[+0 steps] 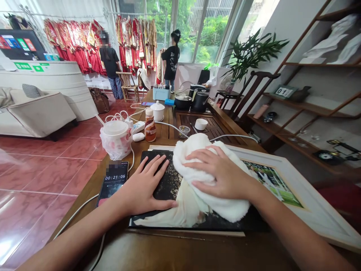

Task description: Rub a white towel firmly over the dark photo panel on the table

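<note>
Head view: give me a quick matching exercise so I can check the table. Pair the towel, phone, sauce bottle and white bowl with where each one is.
Things:
1. towel
2. phone
3. sauce bottle
4. white bowl

Places:
A. On the dark slatted tray
B. Left of the left hand, showing a timer
C. Upright near a white lidded cup
D. Under the right hand

Pairs: 1-D, 2-B, 3-C, 4-A
</note>
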`<state>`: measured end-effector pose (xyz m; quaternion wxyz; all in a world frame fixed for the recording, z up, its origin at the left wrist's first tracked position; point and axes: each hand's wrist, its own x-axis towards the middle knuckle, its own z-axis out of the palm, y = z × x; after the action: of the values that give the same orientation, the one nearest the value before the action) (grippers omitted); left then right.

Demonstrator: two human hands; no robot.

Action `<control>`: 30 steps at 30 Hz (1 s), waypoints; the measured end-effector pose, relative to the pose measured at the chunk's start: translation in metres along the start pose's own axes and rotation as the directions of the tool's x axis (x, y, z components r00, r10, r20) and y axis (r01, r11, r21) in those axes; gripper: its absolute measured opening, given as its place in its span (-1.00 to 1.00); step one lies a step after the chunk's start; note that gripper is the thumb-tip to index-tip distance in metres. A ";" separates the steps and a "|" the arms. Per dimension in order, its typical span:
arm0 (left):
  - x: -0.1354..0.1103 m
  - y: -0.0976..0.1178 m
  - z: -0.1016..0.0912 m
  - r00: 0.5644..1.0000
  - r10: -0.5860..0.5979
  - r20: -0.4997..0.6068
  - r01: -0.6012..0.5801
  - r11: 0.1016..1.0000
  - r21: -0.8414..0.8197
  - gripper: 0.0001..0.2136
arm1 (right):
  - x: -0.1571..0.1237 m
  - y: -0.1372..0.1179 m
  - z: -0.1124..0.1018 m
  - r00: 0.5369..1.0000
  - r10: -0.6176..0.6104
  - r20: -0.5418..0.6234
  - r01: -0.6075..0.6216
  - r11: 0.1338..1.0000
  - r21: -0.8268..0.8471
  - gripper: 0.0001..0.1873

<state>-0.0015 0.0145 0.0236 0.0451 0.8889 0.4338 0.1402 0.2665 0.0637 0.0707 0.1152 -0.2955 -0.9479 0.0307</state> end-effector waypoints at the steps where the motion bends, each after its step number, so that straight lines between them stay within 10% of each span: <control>1: 0.000 0.000 0.000 1.000 0.003 -0.003 -0.003 1.000 0.001 -0.07 | -0.001 -0.009 0.000 0.999 -0.032 0.027 0.031 0.999 0.021 -0.56; 7: 0.003 0.001 0.002 1.000 0.018 0.020 -0.019 1.000 0.015 -0.19 | -0.003 -0.039 -0.002 0.979 -0.163 0.120 0.142 0.976 0.167 -0.57; 19: -0.001 0.001 -0.001 1.000 -0.010 0.026 0.009 1.000 0.013 -0.06 | 0.000 0.028 0.000 0.989 0.123 -0.084 -0.123 0.992 0.002 -0.60; 30: 0.003 0.000 0.002 1.000 0.015 0.022 -0.015 1.000 0.008 -0.18 | -0.001 -0.038 -0.002 0.982 -0.150 0.111 0.126 0.971 0.201 -0.60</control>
<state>0.0010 0.0172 0.0226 0.0453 0.8937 0.4273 0.1291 0.2465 0.0322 0.0768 0.0856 -0.2137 -0.9640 0.1330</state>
